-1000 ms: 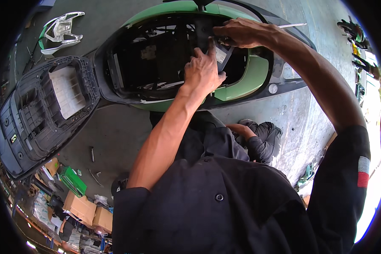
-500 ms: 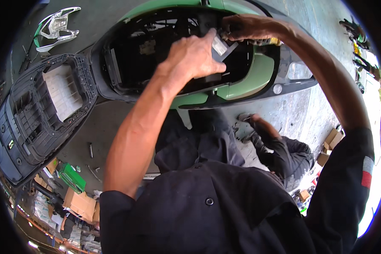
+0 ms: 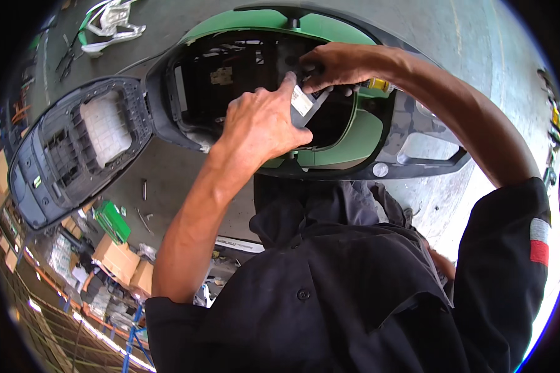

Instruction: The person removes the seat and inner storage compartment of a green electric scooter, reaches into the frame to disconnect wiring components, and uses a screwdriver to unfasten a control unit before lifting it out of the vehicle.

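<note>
My left hand (image 3: 260, 121) reaches into the open under-seat bay of a green and black scooter (image 3: 354, 140). Its thumb and fingers are closed around a grey box-like part (image 3: 315, 109) bearing a white label. Against that part's far end, the fingers of my right hand (image 3: 339, 65) are bent and pinched together. Whatever they grip is hidden by the hand and the dark bay. Just under my right wrist shows a yellow cylindrical piece (image 3: 378, 84). The scooter's seat (image 3: 68, 168) lies flipped open to the left, underside up, with a pale panel in its middle.
A silver bracket-like frame (image 3: 111, 28) lies on the floor at the far left. Near left are a green box (image 3: 112, 222), cardboard boxes (image 3: 117, 258) and loose metal pieces. Part of another person (image 3: 442, 265) shows beside my right side.
The whole view has shifted, so the scooter sits lower and more to the left. Both hands stay at the grey part. The crouching person is now mostly hidden behind my body.
</note>
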The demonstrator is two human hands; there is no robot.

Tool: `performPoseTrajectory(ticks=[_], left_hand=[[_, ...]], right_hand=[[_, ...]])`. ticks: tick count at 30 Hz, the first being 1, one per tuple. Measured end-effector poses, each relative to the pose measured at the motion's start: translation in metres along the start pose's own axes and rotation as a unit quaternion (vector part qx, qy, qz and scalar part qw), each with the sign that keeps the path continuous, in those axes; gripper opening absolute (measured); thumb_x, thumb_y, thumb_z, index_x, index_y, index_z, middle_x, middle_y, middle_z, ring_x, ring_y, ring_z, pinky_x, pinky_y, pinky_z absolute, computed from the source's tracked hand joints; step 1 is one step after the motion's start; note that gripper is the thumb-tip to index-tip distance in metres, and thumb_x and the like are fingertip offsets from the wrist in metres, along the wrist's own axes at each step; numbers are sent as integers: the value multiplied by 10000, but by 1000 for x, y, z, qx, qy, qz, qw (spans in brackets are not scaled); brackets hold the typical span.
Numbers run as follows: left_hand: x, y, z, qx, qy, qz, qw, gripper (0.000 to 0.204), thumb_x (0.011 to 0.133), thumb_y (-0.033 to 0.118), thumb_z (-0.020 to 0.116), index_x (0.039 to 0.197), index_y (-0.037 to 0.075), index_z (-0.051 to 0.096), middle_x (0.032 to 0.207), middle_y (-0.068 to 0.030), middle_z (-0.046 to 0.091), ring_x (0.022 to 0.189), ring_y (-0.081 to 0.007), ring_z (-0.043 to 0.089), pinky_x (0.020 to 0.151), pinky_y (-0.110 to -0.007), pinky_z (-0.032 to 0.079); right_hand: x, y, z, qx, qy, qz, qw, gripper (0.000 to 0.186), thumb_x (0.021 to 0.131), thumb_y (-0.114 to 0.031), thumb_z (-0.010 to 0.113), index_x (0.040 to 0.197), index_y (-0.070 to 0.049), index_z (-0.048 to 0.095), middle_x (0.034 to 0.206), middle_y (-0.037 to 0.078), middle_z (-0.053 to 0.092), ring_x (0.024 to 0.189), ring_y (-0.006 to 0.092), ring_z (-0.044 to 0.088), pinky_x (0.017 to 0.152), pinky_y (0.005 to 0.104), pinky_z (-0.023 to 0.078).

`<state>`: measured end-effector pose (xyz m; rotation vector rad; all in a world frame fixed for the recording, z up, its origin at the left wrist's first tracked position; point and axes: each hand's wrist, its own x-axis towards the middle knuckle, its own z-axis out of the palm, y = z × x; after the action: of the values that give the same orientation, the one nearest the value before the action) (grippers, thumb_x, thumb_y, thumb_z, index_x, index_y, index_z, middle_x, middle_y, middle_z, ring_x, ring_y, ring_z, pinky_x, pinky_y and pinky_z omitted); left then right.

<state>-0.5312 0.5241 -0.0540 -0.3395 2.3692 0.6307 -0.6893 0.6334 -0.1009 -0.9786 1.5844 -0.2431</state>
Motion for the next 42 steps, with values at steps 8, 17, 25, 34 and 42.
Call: performPoseTrajectory(ticks=[8, 17, 25, 34, 42], left_hand=[[8, 2, 41, -39, 26, 1, 999, 912, 710, 282, 753, 1450, 43, 275, 1067, -309, 520, 951, -479, 606, 833, -504, 514], [22, 1, 62, -105, 1, -5, 994, 916, 731, 247, 745, 1458, 28, 233, 1079, -346, 502, 986, -511, 587, 847, -513, 514], [22, 0, 76, -121, 29, -10, 992, 902, 733, 273, 734, 1451, 44, 240, 1067, -354, 511, 975, -518, 588, 838, -528, 513], [16, 3, 84, -130, 75, -25, 988, 864, 729, 288, 725, 1437, 41, 297, 1086, -351, 524, 963, -519, 595, 842, -524, 513], [24, 2, 92, -127, 92, -21, 987, 844, 736, 297, 738, 1427, 67, 312, 1082, -354, 523, 957, -527, 594, 843, -529, 512]], right_hand=[[17, 9, 2, -119, -8, -110, 987, 293, 889, -227, 623, 1084, -11, 600, 811, 199, 650, 738, 379, 610, 705, 444, 472], [26, 24, 1, -143, -2, -174, 974, 279, 860, -185, 622, 1051, 18, 608, 793, 226, 633, 758, 392, 615, 714, 457, 478], [29, 19, 4, -169, 5, -197, 966, 268, 860, -180, 623, 1041, 18, 615, 746, 214, 629, 712, 377, 617, 684, 447, 483], [22, 8, 0, -271, -41, -134, 952, 387, 852, -299, 676, 1127, -31, 627, 848, 155, 683, 784, 320, 653, 698, 427, 506], [45, 25, -8, -205, -68, -241, 946, 337, 831, -254, 594, 1036, 12, 611, 815, 226, 645, 745, 379, 617, 657, 453, 490]])
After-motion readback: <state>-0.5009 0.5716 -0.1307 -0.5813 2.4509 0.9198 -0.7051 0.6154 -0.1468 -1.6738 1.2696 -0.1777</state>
